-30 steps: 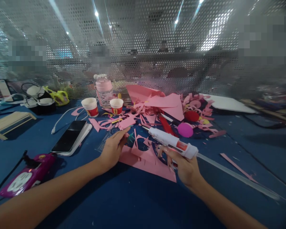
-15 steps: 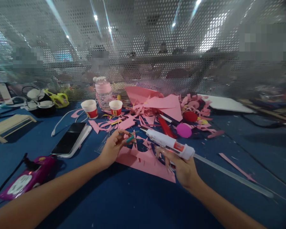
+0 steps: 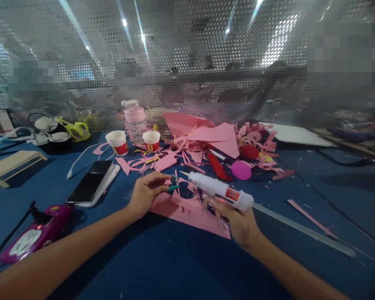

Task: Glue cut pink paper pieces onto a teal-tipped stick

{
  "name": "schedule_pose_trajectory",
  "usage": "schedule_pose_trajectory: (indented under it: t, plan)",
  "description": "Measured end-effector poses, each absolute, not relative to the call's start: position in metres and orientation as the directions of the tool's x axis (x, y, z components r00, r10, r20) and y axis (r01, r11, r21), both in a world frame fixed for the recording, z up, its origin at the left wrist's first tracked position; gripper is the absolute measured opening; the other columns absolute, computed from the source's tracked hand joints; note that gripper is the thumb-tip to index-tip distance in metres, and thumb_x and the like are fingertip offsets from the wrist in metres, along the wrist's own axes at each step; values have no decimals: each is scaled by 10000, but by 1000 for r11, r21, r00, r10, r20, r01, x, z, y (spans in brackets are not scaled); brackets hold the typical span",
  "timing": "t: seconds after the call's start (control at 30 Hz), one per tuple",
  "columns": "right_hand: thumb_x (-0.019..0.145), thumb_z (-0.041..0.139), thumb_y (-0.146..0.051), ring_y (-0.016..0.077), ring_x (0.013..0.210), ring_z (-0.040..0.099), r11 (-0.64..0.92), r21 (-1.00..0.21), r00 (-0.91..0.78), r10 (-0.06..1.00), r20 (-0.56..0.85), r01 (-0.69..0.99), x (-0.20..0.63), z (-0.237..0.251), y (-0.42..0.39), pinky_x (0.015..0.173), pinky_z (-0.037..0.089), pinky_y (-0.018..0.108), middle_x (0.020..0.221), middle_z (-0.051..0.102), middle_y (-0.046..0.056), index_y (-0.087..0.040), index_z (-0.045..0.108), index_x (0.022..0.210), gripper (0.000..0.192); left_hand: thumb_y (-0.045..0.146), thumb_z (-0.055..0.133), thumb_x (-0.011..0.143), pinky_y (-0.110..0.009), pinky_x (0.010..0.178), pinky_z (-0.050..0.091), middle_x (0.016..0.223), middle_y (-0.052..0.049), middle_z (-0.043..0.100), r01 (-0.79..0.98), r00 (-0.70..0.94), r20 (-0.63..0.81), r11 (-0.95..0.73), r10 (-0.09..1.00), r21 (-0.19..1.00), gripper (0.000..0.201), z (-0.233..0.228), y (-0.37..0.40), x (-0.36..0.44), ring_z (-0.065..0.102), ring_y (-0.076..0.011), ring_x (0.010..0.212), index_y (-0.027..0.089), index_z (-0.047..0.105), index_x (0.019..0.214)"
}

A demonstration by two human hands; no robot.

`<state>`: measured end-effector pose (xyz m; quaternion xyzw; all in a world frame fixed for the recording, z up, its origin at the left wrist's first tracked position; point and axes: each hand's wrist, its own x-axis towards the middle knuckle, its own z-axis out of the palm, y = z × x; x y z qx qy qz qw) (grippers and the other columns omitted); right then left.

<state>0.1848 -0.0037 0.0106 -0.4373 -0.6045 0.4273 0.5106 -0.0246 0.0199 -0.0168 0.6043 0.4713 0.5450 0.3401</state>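
My right hand (image 3: 239, 221) is wrapped round the handle of a white hot glue gun (image 3: 220, 189), held above the table with its metal nozzle pointing left. A long clear glue stick (image 3: 306, 230) sticks out of its back end. My left hand (image 3: 145, 193) is closed in a pinch just left of the nozzle. Slim teal parts (image 3: 174, 188) and a bit of pink show at its fingertips; what exactly they are is too small to tell. The nozzle tip stands near these fingertips. Below both hands lies a pink paper sheet (image 3: 190, 216) with cut-outs.
Behind the hands lie heaped pink paper scraps (image 3: 215, 137), a red tool (image 3: 218, 166) and a magenta disc (image 3: 241, 170). Two paper cups (image 3: 117, 143) and a pink-lidded bottle (image 3: 135, 121) stand at the back. Left are a phone (image 3: 90, 181) and a purple device (image 3: 34, 235).
The glue gun has shifted slightly left, its nozzle now nearer my left fingertips. My left hand has turned a little, and the teal parts at its fingertips show further apart.
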Motion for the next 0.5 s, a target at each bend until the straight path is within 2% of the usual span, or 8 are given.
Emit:
schedule_pose_trajectory:
  t: [0.13, 0.27, 0.37, 0.5]
  plan:
    - [661, 627, -380, 65, 322, 352, 214, -974, -126, 971, 204, 77, 186, 14, -6, 288, 275, 206, 438, 484, -22, -156, 609, 647, 224, 151, 681, 610, -273, 716, 543, 791, -31, 677, 139, -63, 276, -265, 959, 954, 242, -15, 18, -22, 622, -132, 730, 157, 658, 851]
    - [697, 609, -329, 101, 417, 459, 247, -963, -175, 958, 226, 109, 189, 9, -6, 370, 378, 219, 512, 528, -5, -161, 604, 679, 169, 146, 680, 606, -270, 699, 555, 806, -36, 687, 93, -61, 251, -244, 966, 965, 365, -14, 18, -21, 637, -142, 754, 153, 602, 962]
    - [713, 605, -307, 138, 533, 530, 303, -940, -202, 942, 270, 156, 191, 4, -4, 465, 436, 238, 542, 544, 9, -163, 591, 659, 155, 144, 658, 629, -277, 686, 562, 829, -44, 693, 74, -39, 247, -244, 968, 967, 363, -13, 17, -21, 650, -147, 755, 157, 571, 981]
    - [722, 597, -305, 159, 599, 557, 316, -928, -229, 935, 270, 199, 192, 5, -4, 508, 443, 253, 560, 555, 15, -163, 579, 650, 161, 129, 658, 630, -279, 705, 560, 834, -42, 698, 85, -34, 274, -270, 961, 959, 347, -14, 17, -21, 655, -149, 766, 167, 556, 959]
